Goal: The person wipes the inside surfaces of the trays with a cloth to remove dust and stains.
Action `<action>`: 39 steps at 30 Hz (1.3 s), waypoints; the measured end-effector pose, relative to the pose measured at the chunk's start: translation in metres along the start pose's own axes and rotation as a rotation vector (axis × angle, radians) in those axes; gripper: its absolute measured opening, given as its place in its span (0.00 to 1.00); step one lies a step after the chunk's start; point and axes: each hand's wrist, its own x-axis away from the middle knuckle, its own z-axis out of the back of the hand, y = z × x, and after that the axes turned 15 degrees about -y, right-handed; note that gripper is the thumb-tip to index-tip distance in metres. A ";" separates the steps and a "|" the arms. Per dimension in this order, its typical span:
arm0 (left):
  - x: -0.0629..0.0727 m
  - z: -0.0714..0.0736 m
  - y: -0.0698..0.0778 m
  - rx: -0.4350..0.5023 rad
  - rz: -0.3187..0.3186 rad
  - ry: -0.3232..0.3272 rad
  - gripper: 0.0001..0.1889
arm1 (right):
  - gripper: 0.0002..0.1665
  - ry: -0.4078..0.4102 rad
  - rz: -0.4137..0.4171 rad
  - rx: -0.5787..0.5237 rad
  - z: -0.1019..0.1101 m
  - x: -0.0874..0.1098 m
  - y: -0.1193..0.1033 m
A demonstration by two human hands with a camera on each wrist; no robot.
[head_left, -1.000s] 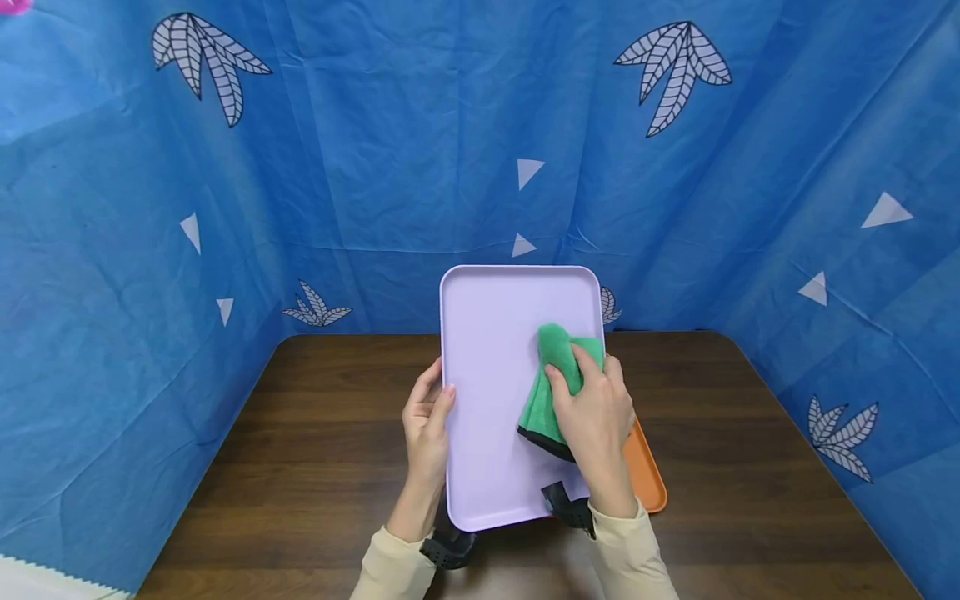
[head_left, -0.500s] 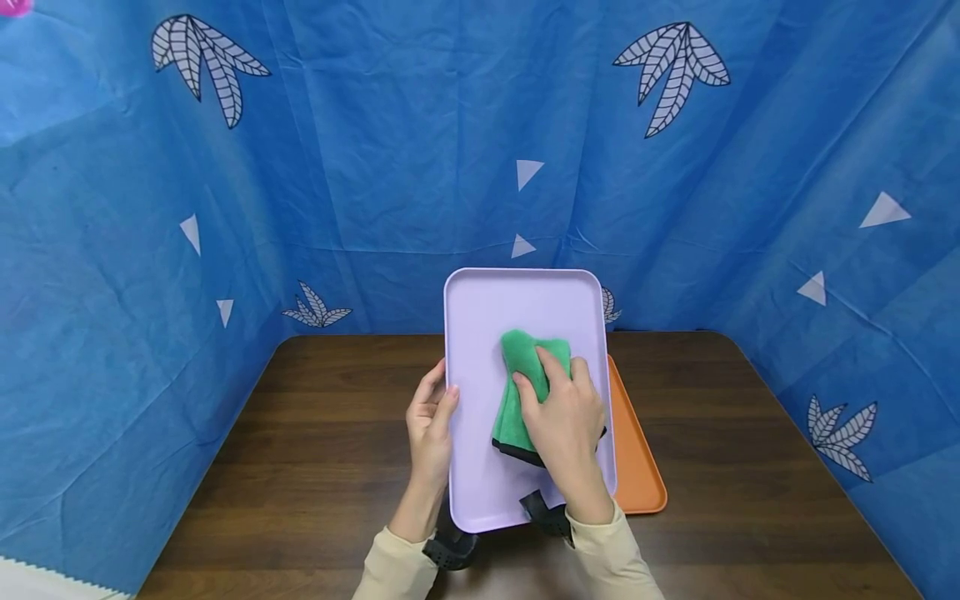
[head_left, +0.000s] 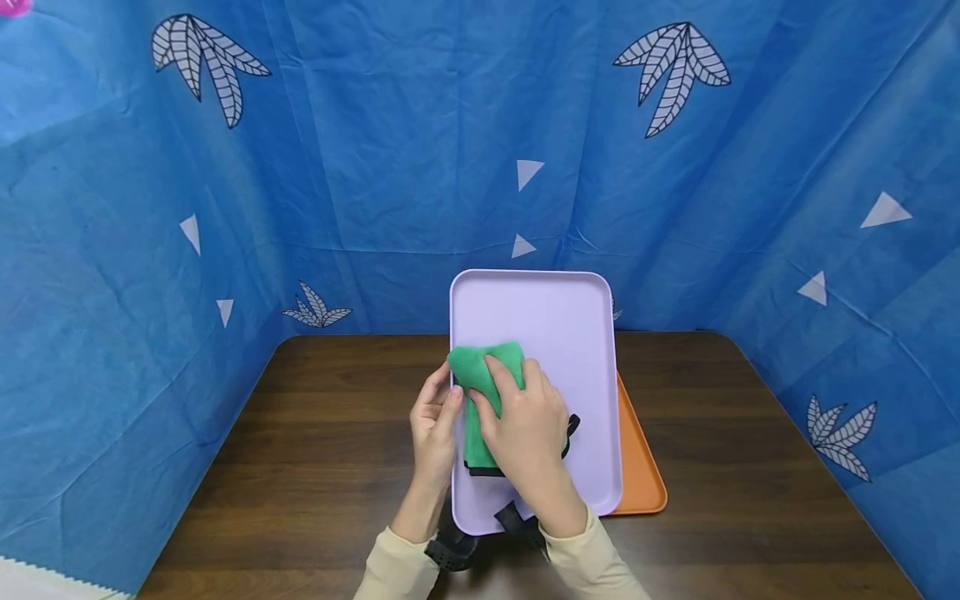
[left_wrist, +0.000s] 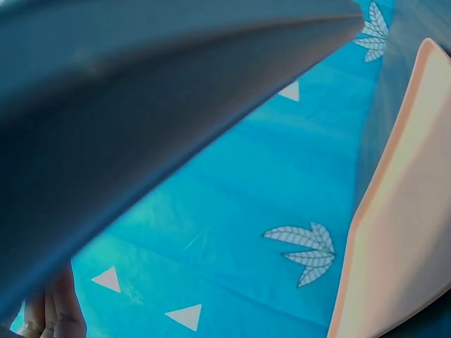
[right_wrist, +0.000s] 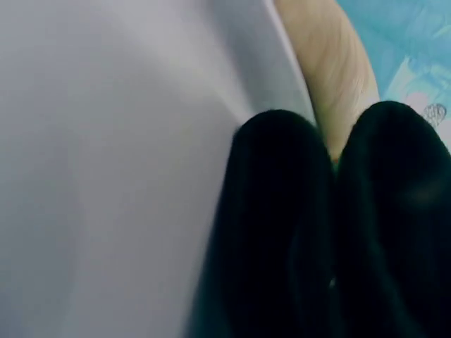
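A lavender tray with a raised rim is held up at a tilt in the head view. My left hand grips its left edge, thumb at the front rim and the other fingers partly hidden. Across the tray's left half lies a folded green cloth with black edging. My right hand holds this cloth against the tray face. Close up in the right wrist view, dark folds of the cloth lie near the tray's rim. From below, the left wrist view catches the tray's shaded underside and my left fingers.
An orange tray lies on the brown wooden table, partly covered from view by the lavender one. Blue fabric with leaf and triangle prints hangs behind and at both sides. Black straps are on both wrists.
The right hand has slid the cloth leftward over the tray, from its right side to its left edge. The lavender tray has shifted slightly right, still in the left hand.
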 end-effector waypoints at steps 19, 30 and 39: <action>0.001 -0.002 0.001 0.015 -0.003 0.011 0.16 | 0.25 0.012 0.055 -0.023 -0.003 0.002 -0.001; 0.001 -0.002 0.003 0.034 0.017 0.032 0.19 | 0.27 -0.010 -0.008 -0.047 0.002 0.005 0.012; -0.001 0.002 0.008 0.034 0.018 0.053 0.20 | 0.26 -0.027 -0.118 -0.055 0.010 0.011 0.030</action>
